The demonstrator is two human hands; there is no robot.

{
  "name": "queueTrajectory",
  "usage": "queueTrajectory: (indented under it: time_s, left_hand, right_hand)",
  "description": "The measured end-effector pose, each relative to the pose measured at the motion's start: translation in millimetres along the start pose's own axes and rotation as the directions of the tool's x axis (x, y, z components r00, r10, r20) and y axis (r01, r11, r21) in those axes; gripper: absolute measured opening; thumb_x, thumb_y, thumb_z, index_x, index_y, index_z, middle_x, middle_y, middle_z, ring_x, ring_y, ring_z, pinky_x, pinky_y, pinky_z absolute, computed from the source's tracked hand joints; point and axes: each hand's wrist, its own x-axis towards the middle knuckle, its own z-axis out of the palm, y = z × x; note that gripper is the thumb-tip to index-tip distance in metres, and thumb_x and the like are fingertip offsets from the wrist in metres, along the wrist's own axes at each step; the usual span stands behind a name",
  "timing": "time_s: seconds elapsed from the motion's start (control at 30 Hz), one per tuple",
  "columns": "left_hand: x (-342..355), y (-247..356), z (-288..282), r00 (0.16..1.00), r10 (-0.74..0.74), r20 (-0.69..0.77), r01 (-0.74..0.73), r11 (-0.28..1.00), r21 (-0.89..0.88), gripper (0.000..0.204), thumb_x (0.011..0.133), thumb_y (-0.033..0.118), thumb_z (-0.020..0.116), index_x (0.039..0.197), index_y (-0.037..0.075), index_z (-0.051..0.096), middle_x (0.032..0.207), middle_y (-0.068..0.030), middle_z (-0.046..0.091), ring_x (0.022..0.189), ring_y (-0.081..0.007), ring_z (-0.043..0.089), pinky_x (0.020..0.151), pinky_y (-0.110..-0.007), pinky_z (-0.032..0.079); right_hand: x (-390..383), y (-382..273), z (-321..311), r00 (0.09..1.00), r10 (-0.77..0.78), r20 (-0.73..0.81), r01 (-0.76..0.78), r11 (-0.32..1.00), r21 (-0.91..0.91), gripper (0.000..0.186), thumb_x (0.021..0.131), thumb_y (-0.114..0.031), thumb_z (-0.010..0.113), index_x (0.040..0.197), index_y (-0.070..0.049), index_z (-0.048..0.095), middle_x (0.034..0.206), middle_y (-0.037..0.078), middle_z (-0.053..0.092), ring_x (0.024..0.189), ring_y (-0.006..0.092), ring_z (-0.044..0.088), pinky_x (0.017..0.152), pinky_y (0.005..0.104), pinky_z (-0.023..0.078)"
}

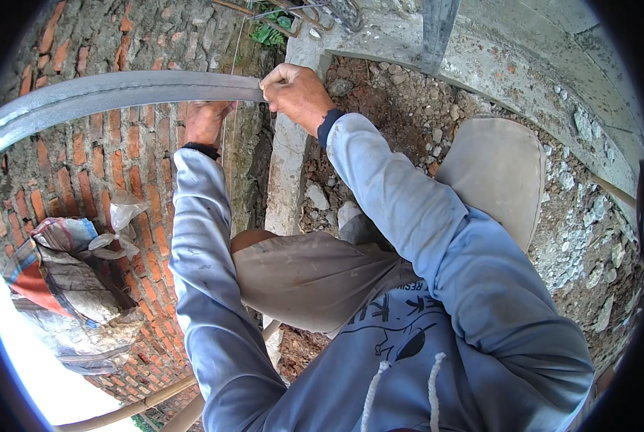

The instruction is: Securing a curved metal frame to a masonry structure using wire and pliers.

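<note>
A long grey bar (131,88), with a groove or seam along it, stretches across in front of me from the far left. My right hand (300,95) pinches its right end between thumb and fingers. Lower down and to the left, my left hand (205,124) grips the bar from its near side; most of those fingers are hidden behind it. A thin pale string (237,50) runs past the bar between my two hands. Beyond the bar's right end lies the edge of a narrow concrete beam (287,173).
A brick wall (70,155) fills the left side, with a bundle of worn sacks (73,277) against it. Bent rusty rebar (314,16) sticks out at the top. Rubble soil (408,101) lies inside the concrete edging. Bamboo poles (138,405) cross the lower left.
</note>
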Motion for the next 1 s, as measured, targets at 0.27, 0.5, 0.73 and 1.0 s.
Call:
queueTrajectory:
  time_s: [0.27,0.5,0.73,1.0]
  left_hand:
    - [-9,4,2,0.994,-0.092,0.062,0.083,0.988,0.127,0.021,0.086,0.008,0.054,0.105,0.002,0.061,0.103,-0.0062,0.063,0.091,-0.0175,0.060,0.079,-0.030,0.046]
    - [-24,6,-13,0.978,-0.208,0.009,0.190,0.911,0.366,0.027,0.090,0.013,0.050,0.115,0.005,0.059,0.104,-0.0055,0.064,0.096,-0.0148,0.061,0.081,-0.029,0.045]
    - [-29,-12,-27,0.878,-0.384,0.287,0.302,0.908,0.291,0.028,0.091,0.004,0.047,0.115,0.006,0.060,0.106,-0.0061,0.064,0.100,-0.0148,0.060,0.085,-0.027,0.045]
    - [-34,-17,-34,0.803,-0.396,0.446,0.354,0.918,0.179,0.029,0.093,0.018,0.054,0.120,0.010,0.057,0.112,-0.0041,0.064,0.108,-0.0126,0.055,0.092,-0.029,0.040]
  right_hand:
    - [-5,0,6,0.997,0.070,0.038,-0.074,0.992,0.106,0.016,0.076,-0.008,0.060,0.088,0.002,0.063,0.077,0.007,0.063,0.059,0.0124,0.058,0.054,0.0251,0.049]
    - [-9,-3,10,0.988,0.151,0.034,-0.154,0.976,0.152,0.018,0.078,-0.009,0.059,0.091,0.003,0.061,0.077,0.007,0.063,0.058,0.0130,0.060,0.054,0.0255,0.049]
    - [-12,2,20,0.992,0.123,-0.012,-0.121,0.985,0.126,0.015,0.081,-0.009,0.056,0.091,0.002,0.059,0.078,0.008,0.064,0.058,0.0128,0.060,0.053,0.0253,0.047]
    - [-16,5,30,0.990,0.075,-0.122,-0.055,0.985,0.161,0.013,0.080,-0.006,0.058,0.090,0.003,0.058,0.079,0.010,0.062,0.060,0.0136,0.061,0.049,0.0256,0.046]
